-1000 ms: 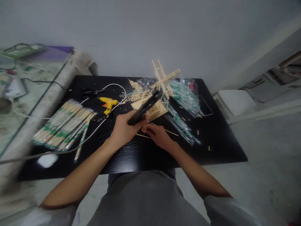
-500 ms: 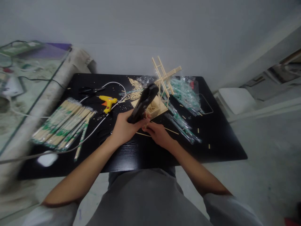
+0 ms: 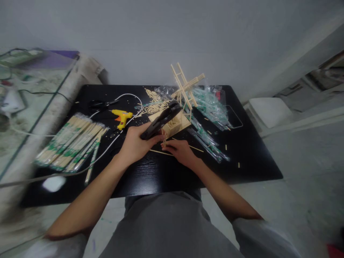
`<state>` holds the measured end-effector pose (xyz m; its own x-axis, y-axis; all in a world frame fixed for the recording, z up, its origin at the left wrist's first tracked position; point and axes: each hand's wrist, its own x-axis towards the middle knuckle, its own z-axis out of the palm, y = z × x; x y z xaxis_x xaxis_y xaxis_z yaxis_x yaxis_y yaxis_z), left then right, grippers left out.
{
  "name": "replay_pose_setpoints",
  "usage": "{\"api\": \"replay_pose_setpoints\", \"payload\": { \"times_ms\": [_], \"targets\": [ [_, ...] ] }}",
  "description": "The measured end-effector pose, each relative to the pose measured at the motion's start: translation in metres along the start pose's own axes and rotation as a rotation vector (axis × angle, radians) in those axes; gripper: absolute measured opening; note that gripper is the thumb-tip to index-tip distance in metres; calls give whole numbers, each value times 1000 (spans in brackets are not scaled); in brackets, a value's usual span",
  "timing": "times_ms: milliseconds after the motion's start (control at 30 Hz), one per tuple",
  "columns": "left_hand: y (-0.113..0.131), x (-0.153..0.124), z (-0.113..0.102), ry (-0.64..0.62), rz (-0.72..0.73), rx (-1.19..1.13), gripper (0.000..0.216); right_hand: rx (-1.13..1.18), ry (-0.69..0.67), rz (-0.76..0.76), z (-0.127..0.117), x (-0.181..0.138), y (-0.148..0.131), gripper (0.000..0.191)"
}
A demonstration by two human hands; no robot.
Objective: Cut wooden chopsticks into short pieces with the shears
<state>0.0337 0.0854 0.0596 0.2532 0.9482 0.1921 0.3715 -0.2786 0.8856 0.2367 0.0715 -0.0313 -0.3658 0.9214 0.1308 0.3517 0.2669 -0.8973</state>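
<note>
Tool (image 3: 161, 119): black
Wooden frame (image 3: 185, 88): pale cream
Glue gun (image 3: 124, 116): yellow, with an orange trigger (image 3: 117, 118)
Stick packets (image 3: 71, 143): pale tan, banded in green
Wrappers (image 3: 208, 107): clear, patched with green
Desk (image 3: 242, 150): black
Cord (image 3: 141, 106): white
Stool (image 3: 270, 111): white
Wall (image 3: 150, 28): plain grey

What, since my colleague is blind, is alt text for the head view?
Left hand holding a long black tool, right hand close by, over a black rectangular table with a pale wooden stick frame and yellow glue gun.

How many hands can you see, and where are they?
2. The left hand grips a black tool; the right hand is beside it, their fingertips close together. Both are over the black table. I see no other hands.
</note>
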Motion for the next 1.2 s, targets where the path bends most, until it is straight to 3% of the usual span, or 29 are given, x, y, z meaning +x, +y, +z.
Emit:
{"api": "replay_pose_setpoints", "payload": {
  "times_ms": [333, 600, 867, 1200],
  "targets": [
    [-4, 0, 3, 69, 46, 93, 26, -52, 28, -18, 4, -1, 7, 7],
    [-5, -3, 4, 47, 68, 90, 25, -97, 31, -40, 2, -1, 1, 8],
    [-7, -2, 3, 56, 96, 89, 22, -113, 54, -227, -21, 4, -28, 21],
    [-8, -4, 2, 59, 64, 61, 17, -110, 62, -316, -16, 6, -24, 21]
  ]
}}
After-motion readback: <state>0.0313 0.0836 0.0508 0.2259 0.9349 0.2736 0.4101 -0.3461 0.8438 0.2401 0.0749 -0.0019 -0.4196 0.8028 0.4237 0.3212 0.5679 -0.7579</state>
